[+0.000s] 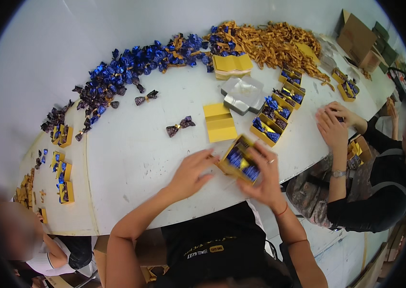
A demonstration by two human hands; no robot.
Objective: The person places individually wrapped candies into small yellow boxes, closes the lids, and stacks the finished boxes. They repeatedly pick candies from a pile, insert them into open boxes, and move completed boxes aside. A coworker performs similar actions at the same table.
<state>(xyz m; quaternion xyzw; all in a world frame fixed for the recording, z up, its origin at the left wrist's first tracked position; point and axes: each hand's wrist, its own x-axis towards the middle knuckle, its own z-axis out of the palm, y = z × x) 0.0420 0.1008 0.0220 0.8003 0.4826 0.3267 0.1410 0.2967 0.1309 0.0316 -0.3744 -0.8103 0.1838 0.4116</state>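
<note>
My right hand (pixel 266 172) grips a small gold box (pixel 240 160) by its side; blue and dark foil-wrapped pieces lie in it. At the box's left edge is my left hand (pixel 194 174), its fingers apart; whether its fingertips touch the box is blurred. Beyond the hands lies a flat gold card (pixel 220 122) with folds. A dark wrapped piece with a gold band (pixel 180 126) rests left of the card, and another such piece (pixel 146 97) lies farther off. Filled gold boxes (pixel 266 129) stand in a row at the right, beside clear plastic trays (pixel 243 94).
A long heap of blue wrapped pieces (pixel 127 66) and a pile of gold ribbons (pixel 271 43) line the far side. A stack of gold cards (pixel 232 66) stands before them. A co-worker's hands (pixel 334 124) are at the right; another person sits at the left near gold boxes (pixel 67 192).
</note>
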